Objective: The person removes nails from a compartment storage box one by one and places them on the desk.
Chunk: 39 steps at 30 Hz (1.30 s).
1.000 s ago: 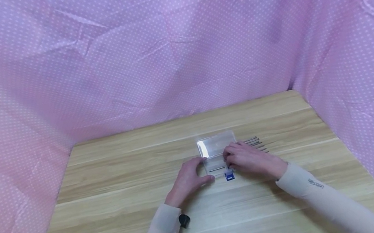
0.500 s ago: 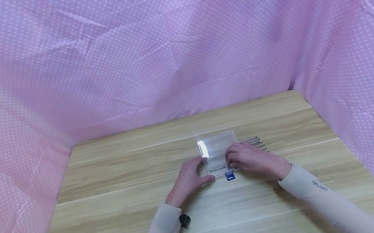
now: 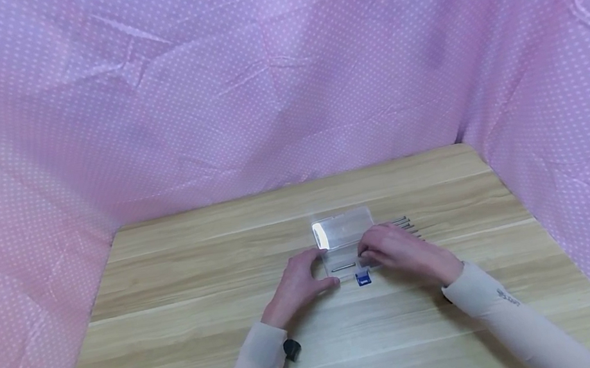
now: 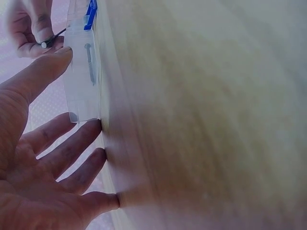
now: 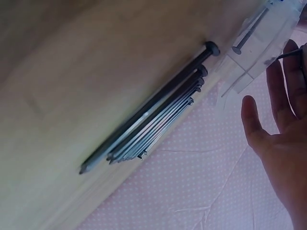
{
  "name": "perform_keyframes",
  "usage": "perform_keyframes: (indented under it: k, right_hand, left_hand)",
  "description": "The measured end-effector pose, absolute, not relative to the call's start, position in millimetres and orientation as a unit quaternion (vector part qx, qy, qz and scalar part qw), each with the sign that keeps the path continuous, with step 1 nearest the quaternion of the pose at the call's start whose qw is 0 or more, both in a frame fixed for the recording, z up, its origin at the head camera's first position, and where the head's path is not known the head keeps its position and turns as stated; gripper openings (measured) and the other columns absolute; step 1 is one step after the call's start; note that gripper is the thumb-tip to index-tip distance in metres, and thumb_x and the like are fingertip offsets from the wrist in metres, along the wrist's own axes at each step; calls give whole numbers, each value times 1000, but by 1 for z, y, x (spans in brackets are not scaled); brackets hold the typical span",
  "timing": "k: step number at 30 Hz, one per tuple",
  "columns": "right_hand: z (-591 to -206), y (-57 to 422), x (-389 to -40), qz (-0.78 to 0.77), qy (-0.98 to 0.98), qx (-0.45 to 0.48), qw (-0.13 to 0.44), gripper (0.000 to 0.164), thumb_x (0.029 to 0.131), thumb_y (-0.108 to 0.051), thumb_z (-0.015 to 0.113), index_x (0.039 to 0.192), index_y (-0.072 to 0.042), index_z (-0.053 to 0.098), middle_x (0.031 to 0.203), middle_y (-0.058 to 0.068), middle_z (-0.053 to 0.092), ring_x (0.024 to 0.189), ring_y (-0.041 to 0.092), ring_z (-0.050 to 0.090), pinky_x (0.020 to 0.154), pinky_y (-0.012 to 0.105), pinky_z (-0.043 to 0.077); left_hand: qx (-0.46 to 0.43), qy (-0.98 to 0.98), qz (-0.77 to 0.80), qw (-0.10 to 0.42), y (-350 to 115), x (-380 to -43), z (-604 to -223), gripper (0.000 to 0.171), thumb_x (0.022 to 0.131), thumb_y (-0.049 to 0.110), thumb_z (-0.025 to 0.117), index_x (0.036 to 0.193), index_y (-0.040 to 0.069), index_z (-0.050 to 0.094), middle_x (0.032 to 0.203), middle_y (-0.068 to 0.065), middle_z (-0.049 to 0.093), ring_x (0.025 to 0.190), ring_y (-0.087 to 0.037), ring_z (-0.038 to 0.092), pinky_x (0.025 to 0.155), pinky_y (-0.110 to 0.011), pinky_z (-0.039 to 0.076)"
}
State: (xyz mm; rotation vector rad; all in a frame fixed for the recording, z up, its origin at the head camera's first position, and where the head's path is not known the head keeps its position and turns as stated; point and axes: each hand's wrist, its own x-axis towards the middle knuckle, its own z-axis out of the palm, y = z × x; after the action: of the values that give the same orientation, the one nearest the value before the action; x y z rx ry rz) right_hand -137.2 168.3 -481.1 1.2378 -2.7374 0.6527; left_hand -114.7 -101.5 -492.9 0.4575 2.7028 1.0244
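Note:
A clear plastic box (image 3: 337, 259) stands on the table with its lid (image 3: 346, 227) tipped back and a blue latch (image 3: 363, 278) at the front. My left hand (image 3: 300, 277) grips the box's left end, thumb at the front and fingers behind. Inside, one nail (image 4: 90, 64) lies in the left part; the right wrist view shows a nail (image 5: 252, 31) near the right end. Over the right part, my right hand (image 3: 396, 248) pinches another nail (image 4: 47, 44) between thumb and fingers. This nail (image 5: 290, 52) is partly hidden by the fingers.
Several loose nails (image 5: 153, 112) of graded lengths lie in a row on the wooden table (image 3: 231, 364), right of the box and partly behind my right hand. Pink dotted cloth (image 3: 267, 84) hangs around the table's back and sides.
My right hand has shifted slightly right, and its fingertips have drawn together over the box's right part. The left hand and the box have stayed nearly in place.

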Motion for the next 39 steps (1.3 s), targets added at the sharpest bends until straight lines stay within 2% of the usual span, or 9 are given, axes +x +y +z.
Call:
perform_keyframes:
  k: [8, 17, 24, 33, 39]
  right_hand:
    - [-482, 171, -137, 213, -891, 399, 47, 14, 94, -5, 73, 107, -11, 72, 101, -2, 72, 98, 18, 68, 96, 47, 54]
    - [-479, 177, -134, 217, -888, 398, 74, 17, 91, -3, 75, 106, -12, 73, 102, -2, 71, 99, 17, 67, 91, 44, 55]
    - [-478, 185, -135, 232, -891, 382, 82, 22, 88, 2, 77, 105, -11, 74, 104, 0, 73, 101, 23, 68, 91, 48, 55]
    - [-478, 198, -138, 258, -884, 375, 105, 20, 88, 6, 75, 102, -8, 75, 101, 3, 73, 97, 25, 69, 87, 50, 56]
    - [-479, 208, -143, 259, -880, 377, 130, 23, 84, 9, 77, 100, -7, 74, 98, 4, 73, 93, 24, 69, 84, 47, 58]
  left_hand:
    - [153, 920, 345, 107, -101, -113, -493, 72, 84, 35, 86, 144, 8, 58, 144, -12, 60, 135, -33, 52, 117, -51, 38]
    - [159, 920, 344, 102, -102, -114, -495, 72, 83, 35, 87, 143, 7, 58, 142, -13, 61, 134, -34, 52, 116, -52, 38]
    - [154, 919, 347, 102, -101, -114, -495, 71, 83, 34, 87, 143, 7, 59, 142, -12, 61, 134, -34, 52, 117, -52, 38]
    - [156, 922, 341, 101, -101, -114, -494, 72, 82, 34, 88, 143, 7, 59, 141, -13, 62, 134, -34, 52, 116, -52, 38]
    - [172, 920, 340, 92, -101, -114, -495, 70, 82, 33, 88, 140, 5, 60, 138, -14, 64, 131, -34, 55, 115, -51, 40]
